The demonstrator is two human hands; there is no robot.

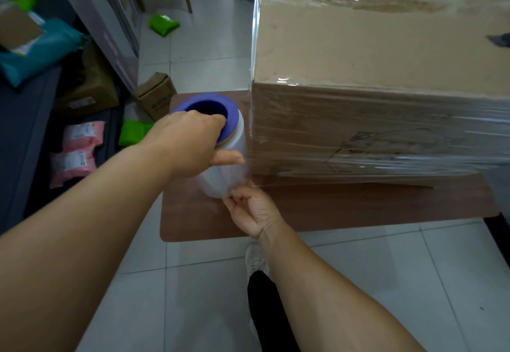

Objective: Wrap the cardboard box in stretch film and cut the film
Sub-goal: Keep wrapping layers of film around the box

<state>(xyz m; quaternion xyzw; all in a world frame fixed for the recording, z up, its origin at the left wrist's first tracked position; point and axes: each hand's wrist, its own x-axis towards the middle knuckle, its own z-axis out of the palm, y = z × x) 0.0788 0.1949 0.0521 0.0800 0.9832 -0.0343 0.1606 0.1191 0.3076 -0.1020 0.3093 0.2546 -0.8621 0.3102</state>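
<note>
Head view. I see the cardboard box (380,75) standing on a low brown wooden table (358,205), filling the upper right of the view. Its near side is covered in bands of clear stretch film (386,130), and film also runs up the box's left vertical edge. Brown tape crosses the top face.

The film roll (220,163) stands just beside the box's near left corner, over the table's left end. It is a pale, translucent cylinder with a blue core end (209,108) facing up. A short span of film runs from the roll to the box corner.

My left hand (190,141) grips the top of the roll: the fingers hook into the blue core opening and the thumb presses against the roll's side. My right hand (254,208) is lower, at the roll's bottom edge, its fingers curled and pinching the film where it leaves the roll. Whether any tool is in that hand I cannot tell.

Below the table, a white shoe (255,259) and a black trouser leg (267,315) stand on a pale tiled floor (193,310).

Left of the table, a small brown carton (156,94) sits on the floor. Green packets (164,24), pink packets (77,152) and a teal parcel (36,53) lie scattered along the left side, and a large flat white box (105,17) leans upright behind them.
</note>
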